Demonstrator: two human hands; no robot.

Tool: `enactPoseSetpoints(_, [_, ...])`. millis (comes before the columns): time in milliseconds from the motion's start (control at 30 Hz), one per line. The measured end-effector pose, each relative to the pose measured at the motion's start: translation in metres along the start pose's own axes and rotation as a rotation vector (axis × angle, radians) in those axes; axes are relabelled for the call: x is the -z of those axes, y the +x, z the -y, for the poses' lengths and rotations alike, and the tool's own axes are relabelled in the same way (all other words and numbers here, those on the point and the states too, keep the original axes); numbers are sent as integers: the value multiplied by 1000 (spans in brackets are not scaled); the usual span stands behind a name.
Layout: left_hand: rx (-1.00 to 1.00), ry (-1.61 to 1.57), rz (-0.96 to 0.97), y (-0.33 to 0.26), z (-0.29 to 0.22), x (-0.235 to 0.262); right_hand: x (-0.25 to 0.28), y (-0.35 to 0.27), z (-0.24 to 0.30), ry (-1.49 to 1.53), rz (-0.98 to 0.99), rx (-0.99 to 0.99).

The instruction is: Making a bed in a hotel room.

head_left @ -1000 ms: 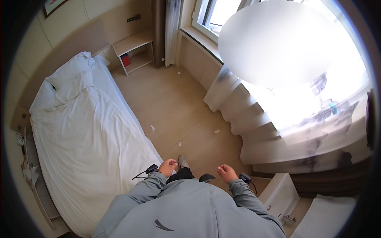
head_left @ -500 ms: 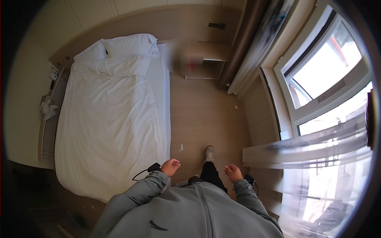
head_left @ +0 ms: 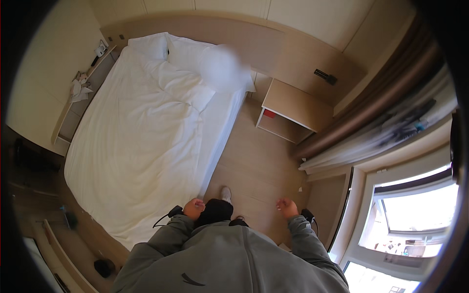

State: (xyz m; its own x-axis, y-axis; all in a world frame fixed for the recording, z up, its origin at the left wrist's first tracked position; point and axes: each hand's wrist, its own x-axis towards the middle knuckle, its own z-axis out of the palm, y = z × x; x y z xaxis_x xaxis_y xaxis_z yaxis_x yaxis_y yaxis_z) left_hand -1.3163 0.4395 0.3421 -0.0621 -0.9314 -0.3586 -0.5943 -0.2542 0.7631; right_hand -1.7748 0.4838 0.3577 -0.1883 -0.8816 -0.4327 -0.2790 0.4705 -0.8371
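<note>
My left hand [head_left: 194, 208] hangs in the air near the right edge of the bed [head_left: 132, 127], holding nothing, its fingers loosely bent. My right hand [head_left: 287, 208] is held over the wooden floor [head_left: 256, 171], also without anything in it, fingers slightly curled and apart. Each wrist carries a small black device with a cable. Rumpled white bedding covers the bed, and pillows [head_left: 149, 46] lie at its head. A blurred pale patch hides part of the pillow area on the right.
A wooden nightstand [head_left: 298, 105] with a red item [head_left: 269, 114] inside stands beyond the bed. Curtains [head_left: 376, 132] and an open window [head_left: 415, 210] line the right side. A narrow shelf [head_left: 62, 117] along the left wall holds crumpled white paper [head_left: 79, 89]. A black object [head_left: 104, 267] lies lower left.
My view has turned left, so the bed slants and the nightstand and window sit lower in the picture. A different foot is forward. Both hands stay free of objects.
</note>
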Motion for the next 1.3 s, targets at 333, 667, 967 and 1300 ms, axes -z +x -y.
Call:
enactPoseSetpoints(333, [316, 54, 18, 220, 45, 0, -12, 247, 130, -330, 200, -27])
enactPoseSetpoints(667, [502, -322, -82, 390, -30, 74, -12, 435, 214, -518, 294, -65])
enactPoseSetpoints(967, [802, -548, -420, 428, 27, 51, -181, 619, 268, -581, 432, 552])
enactPoseSetpoints(1300, [1452, -1260, -919, 472, 110, 0, -456, 771, 331, -998, 424, 952])
